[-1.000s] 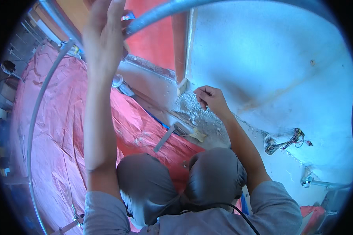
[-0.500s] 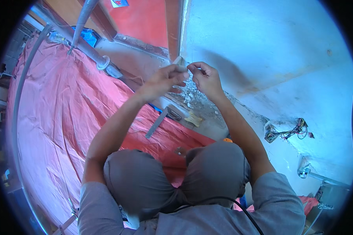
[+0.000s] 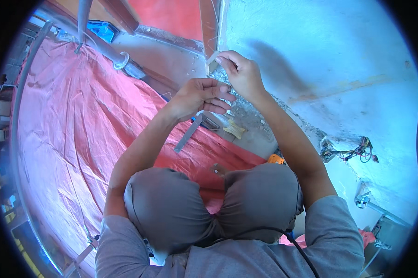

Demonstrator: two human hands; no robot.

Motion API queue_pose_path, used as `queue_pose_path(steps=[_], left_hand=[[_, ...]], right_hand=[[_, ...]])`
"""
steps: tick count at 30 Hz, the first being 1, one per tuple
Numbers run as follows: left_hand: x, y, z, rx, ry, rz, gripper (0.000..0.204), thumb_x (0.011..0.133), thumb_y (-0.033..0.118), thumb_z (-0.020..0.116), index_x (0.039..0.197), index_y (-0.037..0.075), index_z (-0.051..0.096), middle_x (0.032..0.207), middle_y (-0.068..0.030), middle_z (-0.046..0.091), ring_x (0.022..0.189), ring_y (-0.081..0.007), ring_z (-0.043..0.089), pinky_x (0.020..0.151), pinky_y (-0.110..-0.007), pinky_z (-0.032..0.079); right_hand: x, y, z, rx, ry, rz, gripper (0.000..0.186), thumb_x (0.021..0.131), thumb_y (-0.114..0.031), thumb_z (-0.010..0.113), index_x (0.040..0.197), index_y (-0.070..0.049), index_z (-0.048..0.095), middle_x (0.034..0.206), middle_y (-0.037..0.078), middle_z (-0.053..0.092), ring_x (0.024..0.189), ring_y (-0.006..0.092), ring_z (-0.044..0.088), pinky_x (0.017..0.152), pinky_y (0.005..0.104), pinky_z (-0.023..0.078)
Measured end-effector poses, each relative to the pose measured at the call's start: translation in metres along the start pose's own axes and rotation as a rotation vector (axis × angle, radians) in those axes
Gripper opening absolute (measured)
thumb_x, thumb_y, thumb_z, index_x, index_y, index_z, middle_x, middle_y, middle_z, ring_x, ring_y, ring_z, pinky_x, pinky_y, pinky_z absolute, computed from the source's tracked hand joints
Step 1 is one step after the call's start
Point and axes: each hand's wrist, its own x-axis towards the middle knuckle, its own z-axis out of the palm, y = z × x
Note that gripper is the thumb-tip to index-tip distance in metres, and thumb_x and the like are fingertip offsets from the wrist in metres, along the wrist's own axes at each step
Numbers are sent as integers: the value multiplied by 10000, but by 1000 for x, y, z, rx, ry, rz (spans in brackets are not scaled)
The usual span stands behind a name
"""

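My right hand (image 3: 240, 72) is raised at the foot of the door frame. Its thumb and forefinger pinch a small pale block (image 3: 212, 58), whose exact kind I cannot make out. A thin pale string (image 3: 214, 23) hangs along the brown door frame (image 3: 209, 28) down to the block. My left hand (image 3: 203, 98) is lower and to the left, palm turned inward. Its thumb presses toward the curled forefinger while the other fingers bend loosely; whatever is between them is too small to tell.
Rubble (image 3: 246, 111) lies along the wall base, near a metal angle piece (image 3: 189, 133) and a yellow string bundle (image 3: 235, 129). Red sheeting (image 3: 79, 125) covers the left side. Loose wires (image 3: 359, 150) stick out of the pale blue wall (image 3: 320, 51). An orange tool (image 3: 275, 159) is beside my right knee.
My hands have moved apart. The right has gone up to the door frame and pinches the pale block; the left has dropped slightly and turned, its fingers loosening. The view has shifted a little.
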Motion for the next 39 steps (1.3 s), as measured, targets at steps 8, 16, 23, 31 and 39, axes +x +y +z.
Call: queue_pose_path(steps=[8,16,23,31,39], left_hand=[[-2,2,0,20,3,-5,375,1025,210,750,1290,-42,665,1148,-156,782,975,-220,783,841,-351,665],[-1,-5,9,57,15,-61,382,980,123,786,1291,-55,652,1095,-164,789,979,-248,797,797,-364,694],[0,-13,13,155,-15,-84,375,977,120,792,1290,-40,660,1056,-152,798,980,-218,790,840,-341,671],[-1,-5,11,92,-22,100,304,972,45,777,1259,-15,698,1038,-137,799,968,-191,764,843,-314,603],[-18,15,-3,-100,71,370,353,982,32,753,1331,46,696,1059,-129,792,999,-194,739,959,-349,563]], right_hand=[[1,3,10,-45,3,-92,112,992,-220,742,1069,-144,772,685,167,685,598,370,690,532,462,514],[-5,6,7,-65,2,-86,114,989,-231,742,1067,-156,777,714,158,706,615,369,700,541,460,526],[-2,7,-3,-64,15,-74,194,1024,-244,745,1152,-103,780,754,159,700,557,226,596,554,357,483],[13,-6,-12,68,2,-45,292,1002,-338,762,1143,-83,763,668,93,652,538,224,619,523,369,478],[-29,-53,-54,652,-121,469,359,1039,-297,731,1211,18,723,889,47,696,586,81,579,509,255,436]])
